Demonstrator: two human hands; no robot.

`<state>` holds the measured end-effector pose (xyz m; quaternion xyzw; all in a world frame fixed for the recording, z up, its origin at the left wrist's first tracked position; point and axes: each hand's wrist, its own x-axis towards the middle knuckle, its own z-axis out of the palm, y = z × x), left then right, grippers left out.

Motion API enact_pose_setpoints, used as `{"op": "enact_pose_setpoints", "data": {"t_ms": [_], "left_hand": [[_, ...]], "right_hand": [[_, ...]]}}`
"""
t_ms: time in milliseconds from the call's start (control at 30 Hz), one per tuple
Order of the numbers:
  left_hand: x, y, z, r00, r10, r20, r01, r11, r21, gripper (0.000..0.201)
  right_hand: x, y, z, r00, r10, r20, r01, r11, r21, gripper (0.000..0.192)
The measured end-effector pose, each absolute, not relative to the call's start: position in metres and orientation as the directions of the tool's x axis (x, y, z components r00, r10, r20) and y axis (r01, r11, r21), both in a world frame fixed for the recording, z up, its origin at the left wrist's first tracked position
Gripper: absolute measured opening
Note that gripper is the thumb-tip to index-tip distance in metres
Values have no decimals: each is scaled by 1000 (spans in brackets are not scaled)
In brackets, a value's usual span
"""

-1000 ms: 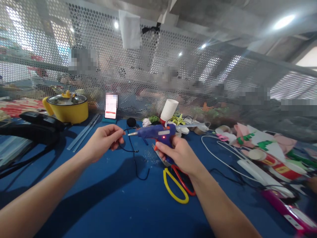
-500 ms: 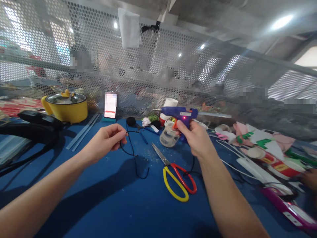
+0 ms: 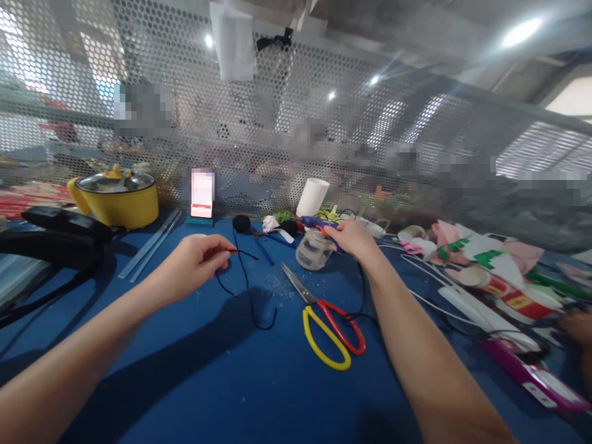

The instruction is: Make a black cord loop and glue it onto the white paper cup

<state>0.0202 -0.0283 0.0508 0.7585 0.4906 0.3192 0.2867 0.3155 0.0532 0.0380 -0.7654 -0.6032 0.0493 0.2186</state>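
Note:
My left hand (image 3: 197, 265) pinches a thin black cord (image 3: 246, 280) between thumb and fingertips, above the blue table. The cord hangs in loose curves and trails on the tabletop. Beyond the glass jar (image 3: 314, 249), my right hand (image 3: 354, 237) grips a blue hot glue gun (image 3: 317, 221), its nozzle pointing left. Part of the gun is hidden by my fingers and the jar. Between my arms lie scissors (image 3: 309, 296) with one yellow and one red handle, blades pointing away to the left. A black ball of yarn (image 3: 241, 224) sits behind my left hand.
A yellow pot (image 3: 123, 206) and a lit phone (image 3: 202, 194) stand at the back left, near clear sticks (image 3: 150, 246). White cables, paper pieces and a purple power strip (image 3: 531, 376) crowd the right. Perforated metal panel (image 3: 272, 123) closes the back. Someone's hand (image 3: 576, 324) shows at far right.
My right hand has lowered the glue gun and moved it back behind the jar. My left hand still holds the cord, whose short end now points right.

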Motion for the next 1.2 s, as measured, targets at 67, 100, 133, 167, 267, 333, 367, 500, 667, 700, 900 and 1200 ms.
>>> {"op": "enact_pose_setpoints", "data": {"t_ms": [67, 100, 133, 167, 267, 333, 367, 500, 667, 700, 900, 1200], "left_hand": [[19, -28, 50, 333, 913, 237, 610, -400, 684, 20], [19, -28, 50, 341, 906, 252, 633, -419, 650, 21], [18, -28, 50, 349, 900, 263, 655, -435, 618, 22], [18, -28, 51, 355, 895, 271, 674, -446, 589, 22], [17, -29, 53, 366, 889, 276, 712, -459, 531, 23], [17, -29, 55, 373, 887, 273, 727, -462, 508, 23], [17, -29, 56, 379, 885, 272, 731, -466, 498, 23], [17, -31, 56, 434, 860, 270, 749, -511, 423, 22], [14, -29, 57, 454, 836, 307, 772, -541, 333, 20], [11, -27, 59, 418, 844, 335, 777, -524, 349, 20], [-39, 5, 56, 154, 918, 365, 835, -319, 448, 39], [-43, 33, -1, 302, 940, 155, 718, -332, 611, 90]], "right_hand": [[317, 54, 43, 250, 947, 199, 930, -178, -321, 28], [317, 53, 46, 251, 948, 198, 937, -187, -295, 27], [316, 51, 49, 257, 944, 205, 942, -197, -270, 26], [313, 47, 52, 256, 939, 229, 948, -197, -249, 24], [290, 28, 60, 125, 906, 405, 971, -27, -239, 22], [263, 12, 65, -88, 896, 436, 881, 274, -386, 21], [248, 5, 67, -213, 879, 427, 788, 413, -456, 21], [195, -11, 69, -588, 742, 323, 595, 667, -449, 12], [171, -3, 61, -629, 722, 287, 663, 691, -286, 9], [170, -1, 59, -622, 722, 304, 654, 692, -306, 11], [172, 15, 50, -361, 776, 517, 638, 610, -469, 11], [184, 21, 42, -126, 780, 613, 546, 571, -613, 13]]}}
